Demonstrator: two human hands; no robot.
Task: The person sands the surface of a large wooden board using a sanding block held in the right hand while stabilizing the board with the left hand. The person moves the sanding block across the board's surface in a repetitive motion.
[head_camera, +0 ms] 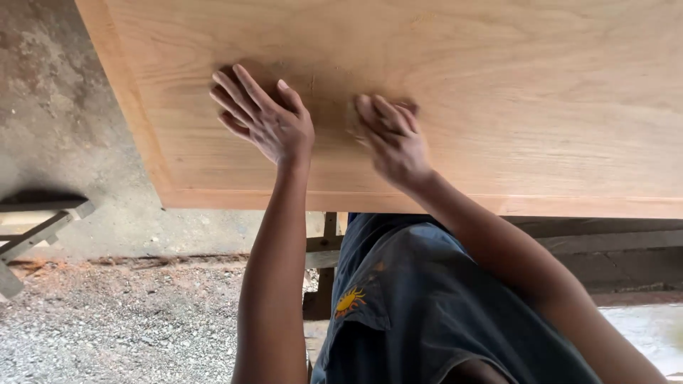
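Note:
A large light wooden panel (498, 92) with a raised border lies flat in front of me, and both hands are on it. My left hand (265, 117) rests flat on the wood with its fingers spread, holding nothing. A hand's width to its right, my right hand (391, 139) presses down on the panel and is blurred by motion. Its fingers are curled over a small tan piece of sandpaper (351, 117), which is mostly hidden under the hand.
The panel's near edge (569, 206) runs just above my blue shirt. Wooden supports (324, 249) stand under it. On the left is a concrete floor with gravel (107, 320), sawdust and the end of a wooden trestle (35, 220).

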